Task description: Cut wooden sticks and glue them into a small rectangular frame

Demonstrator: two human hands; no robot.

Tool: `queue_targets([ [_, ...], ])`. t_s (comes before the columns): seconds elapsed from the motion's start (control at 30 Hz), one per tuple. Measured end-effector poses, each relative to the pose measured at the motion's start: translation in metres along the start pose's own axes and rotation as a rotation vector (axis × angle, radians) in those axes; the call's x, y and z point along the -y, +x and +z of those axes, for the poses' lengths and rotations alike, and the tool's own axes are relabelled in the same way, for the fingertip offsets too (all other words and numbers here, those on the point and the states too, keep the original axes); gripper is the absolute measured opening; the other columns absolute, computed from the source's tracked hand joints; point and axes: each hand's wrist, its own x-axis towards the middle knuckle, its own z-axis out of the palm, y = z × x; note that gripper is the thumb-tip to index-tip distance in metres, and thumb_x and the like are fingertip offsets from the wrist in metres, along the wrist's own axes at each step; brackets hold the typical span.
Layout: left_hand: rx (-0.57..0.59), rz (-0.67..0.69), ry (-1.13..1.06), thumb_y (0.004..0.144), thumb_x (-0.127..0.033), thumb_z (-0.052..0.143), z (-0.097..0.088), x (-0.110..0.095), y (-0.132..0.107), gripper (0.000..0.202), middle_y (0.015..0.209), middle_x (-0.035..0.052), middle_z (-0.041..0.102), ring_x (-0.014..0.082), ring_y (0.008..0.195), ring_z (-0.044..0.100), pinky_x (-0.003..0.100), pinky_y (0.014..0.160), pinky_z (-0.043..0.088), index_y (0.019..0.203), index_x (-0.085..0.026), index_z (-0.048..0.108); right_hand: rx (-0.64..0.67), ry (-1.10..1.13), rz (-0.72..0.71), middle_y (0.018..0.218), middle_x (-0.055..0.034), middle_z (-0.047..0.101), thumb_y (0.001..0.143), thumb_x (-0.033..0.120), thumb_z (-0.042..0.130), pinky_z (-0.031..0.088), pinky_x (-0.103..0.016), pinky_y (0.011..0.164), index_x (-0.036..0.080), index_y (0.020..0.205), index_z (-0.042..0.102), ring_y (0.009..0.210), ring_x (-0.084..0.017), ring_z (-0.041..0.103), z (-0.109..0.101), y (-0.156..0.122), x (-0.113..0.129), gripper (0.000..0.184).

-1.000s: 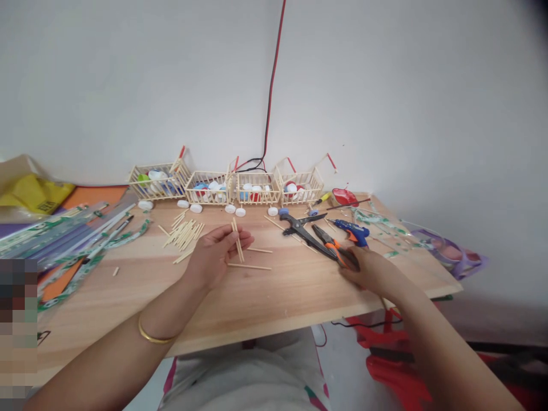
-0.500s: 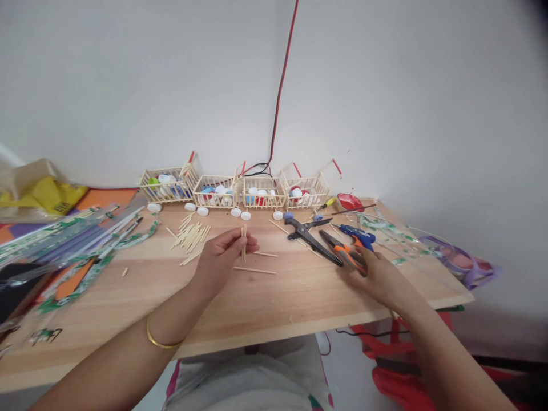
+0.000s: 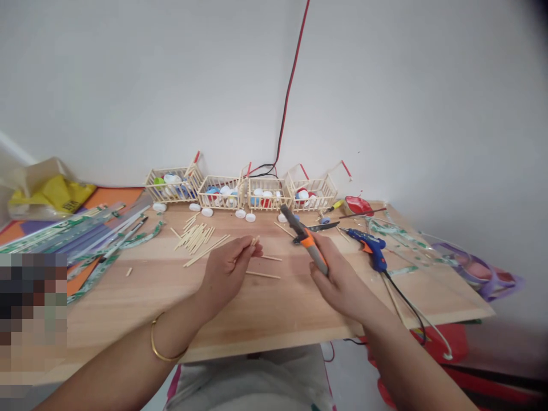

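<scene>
Between its thumb and fingers my left hand (image 3: pixel 229 268) pinches short wooden sticks (image 3: pixel 255 241), whose tips barely show. My right hand (image 3: pixel 338 274) is wrapped round the orange and grey handles of a pair of pliers (image 3: pixel 305 235), raised over the table with its dark jaws pointing up and left. The pliers and the sticks are apart. Behind the pliers lie black shears (image 3: pixel 323 226), partly hidden. To the left of my left hand is a pile of cut sticks (image 3: pixel 196 237), and a few loose sticks (image 3: pixel 265 275) lie just right of it.
Several small stick-built carts (image 3: pixel 222 193) holding bottle caps line the wall. A blue glue gun (image 3: pixel 369 244) with a black cord lies on the right. Plastic-wrapped stick packs (image 3: pixel 92 228) and a yellow bag (image 3: pixel 60 193) are on the left of the wooden table (image 3: pixel 171 325).
My right hand has lifted the pliers off the table and brought them left, towards my left hand. The sticks in my left hand have tilted from upright, so less of them shows.
</scene>
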Motion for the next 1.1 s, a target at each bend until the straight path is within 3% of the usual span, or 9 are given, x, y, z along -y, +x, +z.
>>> queue_targets([
  [0.13, -0.007, 0.086, 0.122, 0.085, -0.025, 0.052, -0.003, 0.006, 0.002, 0.019, 0.087, 0.0031, 0.071, 0.0166, 0.08, 0.067, 0.025, 0.076, 0.048, 0.098, -0.021, 0.066, 0.104, 0.033, -0.046, 0.141, -0.0117, 0.038, 0.08, 0.01, 0.043, 0.029, -0.044, 0.109, 0.02, 0.143, 0.02, 0.131, -0.024, 0.034, 0.017, 0.009, 0.001, 0.068],
  [0.27, -0.013, 0.029, 0.102, 0.088, -0.026, 0.049, -0.006, 0.009, 0.005, 0.021, 0.09, 0.0023, 0.07, 0.0145, 0.079, 0.068, 0.024, 0.073, 0.051, 0.103, -0.02, 0.062, 0.216, 0.097, -0.024, 0.147, -0.0106, 0.031, 0.082, 0.011, 0.042, 0.026, -0.044, 0.111, 0.019, 0.145, 0.018, 0.136, -0.023, 0.029, 0.024, 0.013, 0.0, 0.067],
  [0.43, -0.024, -0.076, 0.035, 0.088, -0.027, 0.049, -0.006, 0.006, 0.009, 0.021, 0.089, 0.0027, 0.069, 0.0133, 0.076, 0.068, 0.023, 0.072, 0.053, 0.102, -0.018, 0.062, 0.342, 0.23, -0.029, 0.135, -0.008, 0.048, 0.084, 0.008, 0.039, 0.036, -0.041, 0.105, 0.022, 0.141, 0.027, 0.125, -0.021, 0.044, 0.018, 0.025, 0.008, 0.06],
  [0.53, -0.009, -0.087, 0.064, 0.088, -0.026, 0.048, -0.007, 0.003, 0.01, 0.02, 0.087, 0.0024, 0.069, 0.0121, 0.074, 0.068, 0.021, 0.07, 0.052, 0.1, -0.018, 0.062, 0.386, 0.239, -0.054, 0.135, -0.0077, 0.047, 0.083, 0.007, 0.04, 0.036, -0.04, 0.105, 0.022, 0.142, 0.027, 0.125, -0.021, 0.044, 0.015, 0.03, 0.01, 0.062],
  [0.73, 0.048, -0.088, 0.108, 0.089, -0.024, 0.046, -0.009, -0.003, 0.009, 0.019, 0.083, 0.0024, 0.069, 0.0125, 0.074, 0.067, 0.021, 0.069, 0.05, 0.095, -0.017, 0.062, 0.346, 0.074, -0.113, 0.145, -0.012, 0.035, 0.081, 0.007, 0.04, 0.033, -0.048, 0.107, 0.02, 0.144, 0.019, 0.131, -0.025, 0.036, 0.019, 0.027, 0.002, 0.068],
  [1.1, 0.101, 0.004, 0.255, 0.09, -0.023, 0.042, -0.01, -0.002, 0.008, 0.021, 0.084, 0.0029, 0.069, 0.0126, 0.076, 0.065, 0.022, 0.07, 0.048, 0.091, -0.017, 0.062, 0.209, -0.264, -0.265, 0.129, -0.0172, 0.045, 0.079, 0.004, 0.041, 0.041, -0.05, 0.098, 0.017, 0.141, 0.024, 0.121, -0.03, 0.042, 0.023, 0.032, 0.004, 0.065],
])
